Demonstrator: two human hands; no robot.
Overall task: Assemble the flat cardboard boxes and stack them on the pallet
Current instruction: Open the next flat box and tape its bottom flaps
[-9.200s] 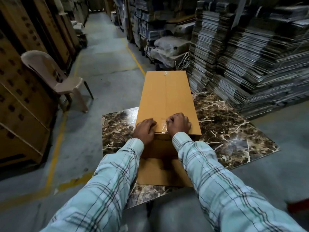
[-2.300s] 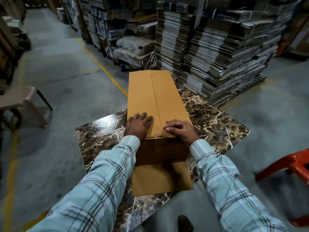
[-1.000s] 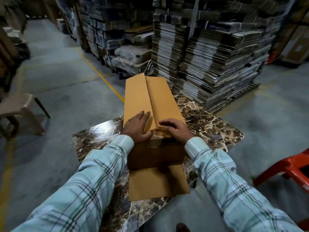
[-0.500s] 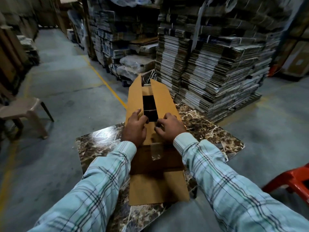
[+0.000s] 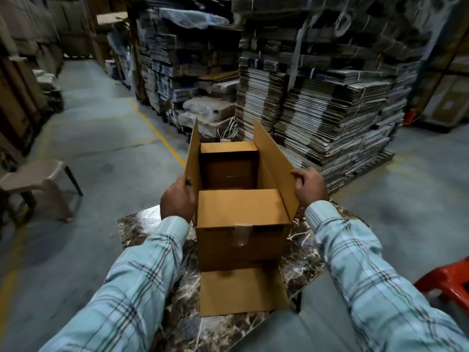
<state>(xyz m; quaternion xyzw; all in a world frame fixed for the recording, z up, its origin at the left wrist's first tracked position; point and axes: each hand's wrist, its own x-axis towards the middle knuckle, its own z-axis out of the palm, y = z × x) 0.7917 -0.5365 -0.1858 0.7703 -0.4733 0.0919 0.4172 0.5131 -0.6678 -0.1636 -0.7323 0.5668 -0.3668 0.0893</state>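
box [image 5: 241,219] sitting mid-frame on the marble slab [image 5: 142,224], long axis running away from the person toward upper centre. both long flaps standing up: left flap [image 5: 192,158] pinched at its near corner by the left hand [image 5: 177,201], fingers curled round the edge; right flap [image 5: 275,171] pinched at its near corner by the right hand [image 5: 311,185], thumb and fingers closing on the cardboard. hands lying either side of the box, about equally near, each outside its own flap. near short flap [image 5: 238,209] lying folded flat over the opening, a strip of tape [image 5: 241,235] hanging loose over the near face; far short flap [image 5: 228,147] also folded in, dark gap between them showing the inside. another flap [image 5: 243,290] lying flat on the slab toward lower centre. judging that the coming move turns on swinging the two long flaps about the long axis, inward to meet or outward to fold back. against half a second ago: flaps were only parting and hands were close together at the seam; now the flaps are spreading wide and upright and the hands are well apart. nine seconds ago the top was shut and hands were pressing tape down. stacks of flat cartons [image 5: 330,110] filling upper right, chair [image 5: 38,179] at left, red stool [image 5: 449,280] at lower right.
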